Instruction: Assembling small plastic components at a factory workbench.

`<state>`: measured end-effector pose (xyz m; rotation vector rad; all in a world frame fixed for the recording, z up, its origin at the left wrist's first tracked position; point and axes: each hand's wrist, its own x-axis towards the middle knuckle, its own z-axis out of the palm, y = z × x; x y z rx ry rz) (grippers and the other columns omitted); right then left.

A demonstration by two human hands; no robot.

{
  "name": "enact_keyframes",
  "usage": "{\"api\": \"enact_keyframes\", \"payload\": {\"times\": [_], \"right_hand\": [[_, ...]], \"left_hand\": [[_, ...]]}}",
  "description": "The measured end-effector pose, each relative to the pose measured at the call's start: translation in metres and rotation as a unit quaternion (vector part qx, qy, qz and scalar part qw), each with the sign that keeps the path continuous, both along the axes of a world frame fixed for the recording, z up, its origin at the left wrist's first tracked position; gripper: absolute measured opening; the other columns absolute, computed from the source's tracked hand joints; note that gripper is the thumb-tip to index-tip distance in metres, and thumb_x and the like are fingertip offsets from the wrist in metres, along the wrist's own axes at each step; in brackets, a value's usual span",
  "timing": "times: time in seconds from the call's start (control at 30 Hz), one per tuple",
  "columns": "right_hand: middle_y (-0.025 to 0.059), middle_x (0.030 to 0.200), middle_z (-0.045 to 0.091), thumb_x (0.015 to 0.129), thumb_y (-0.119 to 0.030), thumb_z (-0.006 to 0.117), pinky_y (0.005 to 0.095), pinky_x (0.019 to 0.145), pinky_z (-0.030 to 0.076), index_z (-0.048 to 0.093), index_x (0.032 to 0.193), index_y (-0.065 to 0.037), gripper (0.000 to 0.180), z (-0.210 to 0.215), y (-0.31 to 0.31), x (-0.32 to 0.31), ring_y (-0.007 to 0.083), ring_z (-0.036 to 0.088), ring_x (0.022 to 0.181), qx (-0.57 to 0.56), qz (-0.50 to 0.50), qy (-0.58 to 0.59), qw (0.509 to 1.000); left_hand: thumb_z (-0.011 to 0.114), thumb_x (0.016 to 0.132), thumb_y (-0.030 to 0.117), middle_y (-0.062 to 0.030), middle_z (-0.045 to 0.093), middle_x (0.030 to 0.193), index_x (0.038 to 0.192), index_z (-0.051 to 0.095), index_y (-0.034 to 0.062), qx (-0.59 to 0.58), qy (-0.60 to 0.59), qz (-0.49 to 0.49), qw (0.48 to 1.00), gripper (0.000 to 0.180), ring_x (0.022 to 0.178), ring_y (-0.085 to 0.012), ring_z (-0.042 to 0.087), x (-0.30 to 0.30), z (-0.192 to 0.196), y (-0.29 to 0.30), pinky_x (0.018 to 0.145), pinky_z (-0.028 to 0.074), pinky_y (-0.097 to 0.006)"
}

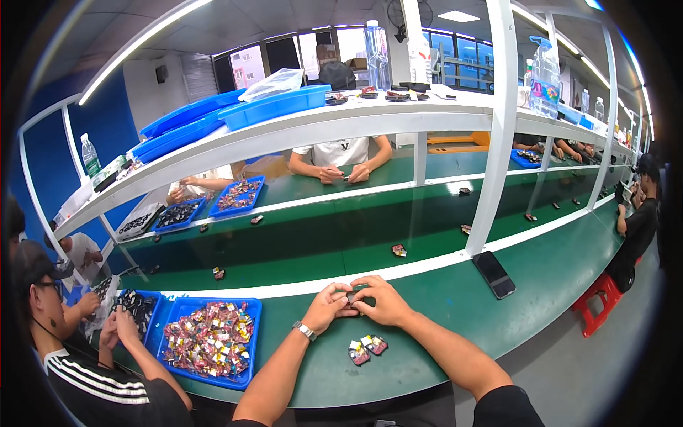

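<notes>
Above the green bench my left hand (327, 307) and my right hand (383, 302) meet, fingertips pinched together on a small dark part (352, 299). Fingers cover most of that part, so its exact kind cannot be made out. Just below my hands, two small dark-and-pink assemblies with white and yellow patches (360, 352) lie side by side on the bench. To the left stands a blue tray (254, 313) heaped with many similar small pink, white and yellow pieces.
A black phone (494, 275) lies right of my hands, near a white post (496, 142). Beyond a white rail runs a green conveyor belt (313, 249) carrying scattered assemblies. A co-worker (92, 363) sits close on the left. A shelf (441, 107) crosses overhead with bottles and blue trays.
</notes>
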<state>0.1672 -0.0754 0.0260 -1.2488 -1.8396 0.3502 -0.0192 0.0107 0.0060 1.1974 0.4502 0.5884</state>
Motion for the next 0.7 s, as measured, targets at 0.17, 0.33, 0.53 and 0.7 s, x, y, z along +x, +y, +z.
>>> {"api": "enact_keyframes", "payload": {"times": [0.17,0.33,0.53,0.7], "right_hand": [[0.008,0.121,0.061,0.083,-0.016,0.068,0.0381,0.1,0.043,0.072,0.092,-0.008,0.014,-0.005,0.002,-0.005,0.0277,0.051,0.119,0.01,-0.042,0.032,0.999],[0.0074,0.121,0.062,0.083,-0.016,0.069,0.0385,0.1,0.043,0.073,0.092,-0.008,0.013,-0.007,0.004,-0.005,0.0276,0.052,0.117,-0.002,-0.037,0.065,0.997],[0.0071,0.118,0.062,0.083,-0.016,0.069,0.0364,0.096,0.046,0.073,0.091,-0.008,0.012,-0.005,0.0,-0.012,0.027,0.053,0.116,0.046,-0.059,0.013,0.997],[0.0072,0.114,0.062,0.078,-0.011,0.071,0.0364,0.093,0.048,0.072,0.089,-0.006,0.012,-0.003,-0.002,-0.019,0.0271,0.055,0.112,0.128,-0.104,-0.017,0.986]], "left_hand": [[0.054,0.095,0.004,-0.0109,0.063,0.113,0.119,0.048,0.0064,0.004,-0.022,-0.002,1.0,0.024,0.102,-0.02,0.064,-0.002,0.001,0.0,0.088,0.057,-0.035],[0.054,0.095,0.004,-0.0114,0.063,0.114,0.119,0.048,0.0068,0.01,-0.017,0.004,1.0,0.025,0.103,-0.0198,0.064,-0.001,-0.001,0.001,0.088,0.057,-0.034],[0.054,0.096,0.005,-0.0131,0.062,0.115,0.119,0.048,0.0056,0.006,-0.038,-0.003,0.999,0.023,0.104,-0.0212,0.064,-0.001,-0.001,0.001,0.09,0.056,-0.036],[0.052,0.097,0.005,-0.014,0.063,0.115,0.12,0.046,0.0054,0.006,-0.052,0.003,0.999,0.024,0.107,-0.0224,0.063,0.001,-0.003,0.0,0.093,0.055,-0.037]]}}
